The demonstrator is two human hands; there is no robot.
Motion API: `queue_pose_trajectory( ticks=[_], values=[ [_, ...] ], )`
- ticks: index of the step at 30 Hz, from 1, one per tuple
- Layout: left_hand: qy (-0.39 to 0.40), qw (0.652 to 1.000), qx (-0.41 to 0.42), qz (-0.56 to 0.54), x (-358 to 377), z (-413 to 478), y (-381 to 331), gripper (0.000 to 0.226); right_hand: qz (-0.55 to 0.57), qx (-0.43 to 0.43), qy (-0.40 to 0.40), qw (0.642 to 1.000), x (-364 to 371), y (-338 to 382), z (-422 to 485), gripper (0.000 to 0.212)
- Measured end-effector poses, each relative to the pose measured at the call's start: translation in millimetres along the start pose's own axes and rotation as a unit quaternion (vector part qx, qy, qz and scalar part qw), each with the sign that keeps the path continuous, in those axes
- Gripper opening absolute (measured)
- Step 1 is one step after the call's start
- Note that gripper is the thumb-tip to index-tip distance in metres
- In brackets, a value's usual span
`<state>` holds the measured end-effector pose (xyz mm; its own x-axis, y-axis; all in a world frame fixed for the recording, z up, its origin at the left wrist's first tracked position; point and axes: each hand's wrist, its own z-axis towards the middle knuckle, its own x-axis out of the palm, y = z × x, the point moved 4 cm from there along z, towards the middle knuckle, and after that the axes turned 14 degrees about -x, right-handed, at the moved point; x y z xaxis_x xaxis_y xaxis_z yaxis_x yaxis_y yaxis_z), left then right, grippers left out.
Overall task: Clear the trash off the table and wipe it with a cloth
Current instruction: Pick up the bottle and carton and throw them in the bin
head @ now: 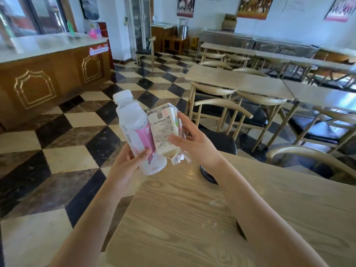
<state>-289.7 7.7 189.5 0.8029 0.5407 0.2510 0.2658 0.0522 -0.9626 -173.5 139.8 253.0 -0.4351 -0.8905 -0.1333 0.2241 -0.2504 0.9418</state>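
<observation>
My left hand [128, 166] grips a clear plastic bottle [133, 124] with a white cap and a pink label, held upright over the table's far left corner. My right hand [189, 137] holds a cream drink carton [163, 128] with printed text, together with a crumpled white paper wrapper [178, 158] that hangs below it. Bottle and carton touch side by side. The wooden table [192, 218] lies under both forearms. A dark round object [207, 175] sits on the table, partly hidden behind my right forearm. No cloth shows.
A chair [223, 140] with a black seat stands just beyond the table. More tables and chairs [250, 87] fill the right side. A wooden counter [48, 74] runs along the left. The checkered floor [67, 151] lies between them.
</observation>
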Motion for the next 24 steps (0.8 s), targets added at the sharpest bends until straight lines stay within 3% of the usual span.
queue_pose_trajectory(
  ticks=[4, 12, 18, 22, 24],
  values=[
    [-0.027, 0.999, 0.045, 0.013, 6.4, -34.0, -13.9, 0.040, 0.029, -0.022, 0.039, 0.999, 16.3, 17.3, -12.3, 0.055],
    [-0.190, 0.980, 0.055, 0.033, -7.1, -141.8, -4.0, 0.049, 0.052, -0.001, 0.146, 0.988, 82.9, 18.8, -43.2, 0.065],
    [-0.402, 0.915, 0.008, -0.015, -44.3, -273.0, 30.2, 0.059, 0.076, 0.026, 0.299, 0.951, 193.0, 14.5, -88.3, 0.068],
    [-0.495, 0.868, -0.003, -0.034, -62.9, -361.5, 52.8, 0.027, 0.078, 0.044, 0.367, 0.926, 271.5, 12.8, -127.8, 0.073],
    [-0.536, 0.843, -0.014, -0.047, -70.4, -398.0, 66.3, 0.028, 0.087, 0.060, 0.393, 0.914, 303.8, 9.1, -143.8, 0.073]
  ],
)
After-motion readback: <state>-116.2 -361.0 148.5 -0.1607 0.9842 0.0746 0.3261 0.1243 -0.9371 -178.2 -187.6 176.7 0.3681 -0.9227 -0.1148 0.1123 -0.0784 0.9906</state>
